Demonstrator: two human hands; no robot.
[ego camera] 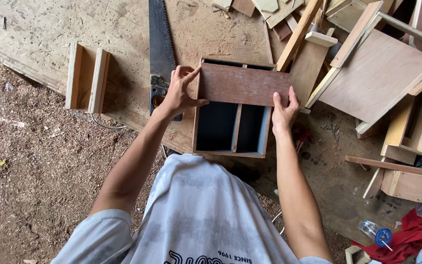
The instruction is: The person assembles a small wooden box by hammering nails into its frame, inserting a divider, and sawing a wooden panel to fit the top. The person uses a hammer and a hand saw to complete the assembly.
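I have both hands on a reddish-brown board (242,84) that lies across the far end of an open wooden box (231,128). My left hand (180,91) has its grip pinching the board's left end, thumb against the near edge and fingers curled over the far corner. My right hand (284,108) has its grip pressed onto the board's right end, fingers flat on top and thumb at the near edge. The board covers only the far part of the box; the near part stays open, showing two dark compartments split by a thin divider (237,128). The box sits on a worn plywood surface (123,29) dusted with sawdust. Just left of my left hand a handsaw (161,46) lies with its blade pointing away from me, its handle partly hidden behind my hand. Further left, two short wood blocks (88,78) stand side by side. To the right, well apart from the box, lies a heap of plywood panels and frames (382,73), and near the lower right corner a red cloth (406,237).
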